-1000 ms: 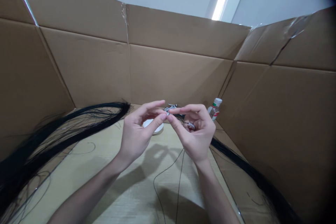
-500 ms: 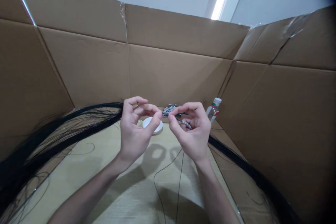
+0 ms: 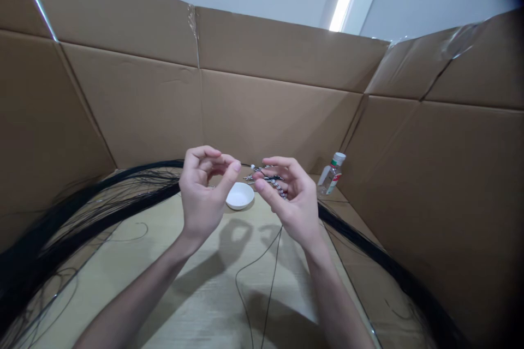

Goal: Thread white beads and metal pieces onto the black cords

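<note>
The left hand (image 3: pixel 204 196) is pinching a dark cord (image 3: pixel 246 165) between thumb and fingertip, that grip closing on it. Carrying a pale bead (image 3: pixel 252 167), the cord is running toward the right hand (image 3: pixel 301 202), whose curled fingers are holding a beaded strand (image 3: pixel 279 188) while its thumb and index fingertip are standing apart. Nearer than the grip, the counter (image 3: pixel 126 267) is leaving open room, only thin loose cords (image 3: pixel 237 281) trailing there; beyond, a cardboard wall (image 3: pixel 282 120) is bounding it. A white bowl (image 3: pixel 240 194) is sitting just beyond, between the hands; a clear bottle (image 3: pixel 331 176) is standing right of them; black bundles (image 3: pixel 102 196) are flanking both sides.
</note>
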